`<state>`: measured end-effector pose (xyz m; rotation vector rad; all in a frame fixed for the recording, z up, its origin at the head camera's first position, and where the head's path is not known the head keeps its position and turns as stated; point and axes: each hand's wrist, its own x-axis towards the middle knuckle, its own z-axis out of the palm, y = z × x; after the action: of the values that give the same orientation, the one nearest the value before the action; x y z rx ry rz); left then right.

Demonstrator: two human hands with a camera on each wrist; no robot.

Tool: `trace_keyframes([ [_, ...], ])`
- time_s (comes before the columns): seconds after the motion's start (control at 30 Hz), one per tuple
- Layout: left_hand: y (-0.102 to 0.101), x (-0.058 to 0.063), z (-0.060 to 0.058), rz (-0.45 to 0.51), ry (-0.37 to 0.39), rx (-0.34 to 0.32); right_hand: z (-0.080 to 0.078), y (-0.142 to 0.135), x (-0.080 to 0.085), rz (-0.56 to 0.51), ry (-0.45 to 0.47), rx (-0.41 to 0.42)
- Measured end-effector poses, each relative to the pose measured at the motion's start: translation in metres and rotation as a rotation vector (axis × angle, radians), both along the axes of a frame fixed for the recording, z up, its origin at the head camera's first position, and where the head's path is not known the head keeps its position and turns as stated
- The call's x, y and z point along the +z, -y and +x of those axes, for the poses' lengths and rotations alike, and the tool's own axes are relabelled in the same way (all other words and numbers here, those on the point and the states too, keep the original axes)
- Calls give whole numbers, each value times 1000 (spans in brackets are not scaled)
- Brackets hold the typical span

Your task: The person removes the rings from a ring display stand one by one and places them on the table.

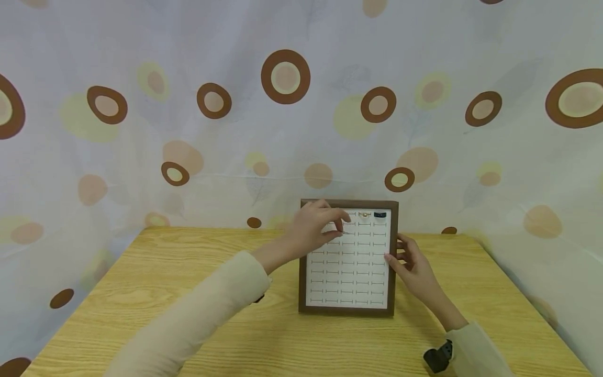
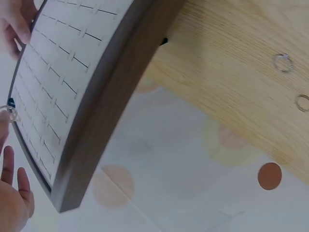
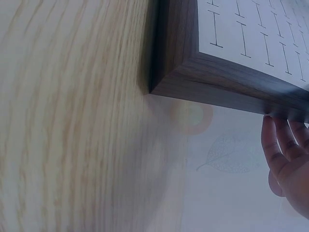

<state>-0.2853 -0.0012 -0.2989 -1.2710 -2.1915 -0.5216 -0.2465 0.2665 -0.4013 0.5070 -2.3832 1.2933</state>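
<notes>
A brown-framed ring display board (image 1: pixel 348 288) stands upright on the table, its white face marked with rows of short slots. In its top row sit a gold-coloured ring (image 1: pixel 364 215) and a dark ring (image 1: pixel 379 215). My left hand (image 1: pixel 312 228) is in front of the upper part of the board, pinching a thin silver ring (image 2: pixel 11 114) at its fingertips. The ring's far side is hard to make out. My right hand (image 1: pixel 414 268) holds the board's right edge, thumb on the front and fingers at the side of the frame (image 3: pixel 231 87).
Two loose rings, one silver (image 2: pixel 283 63) and one thin band (image 2: pixel 302 102), lie on the wooden table (image 1: pixel 212 262) left of the board. A patterned curtain (image 1: pixel 292 141) hangs behind. A black device (image 1: pixel 438 357) is at the right wrist.
</notes>
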Motion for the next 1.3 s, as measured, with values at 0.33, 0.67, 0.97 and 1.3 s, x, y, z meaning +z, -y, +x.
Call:
trace_keyframes([
  [0.33,63,-9,8,62,36,24,1,2,1,-2,-1,6],
  [0.67,133,-47,10,0,130,255,3,2,3,-1,2,4],
  [0.97,179,-88,10,-44,209,416,1,0,1,-2,-3,4],
  [1.3,209,-118,8,-126,180,513,1,0,-1,-1,10,-1],
])
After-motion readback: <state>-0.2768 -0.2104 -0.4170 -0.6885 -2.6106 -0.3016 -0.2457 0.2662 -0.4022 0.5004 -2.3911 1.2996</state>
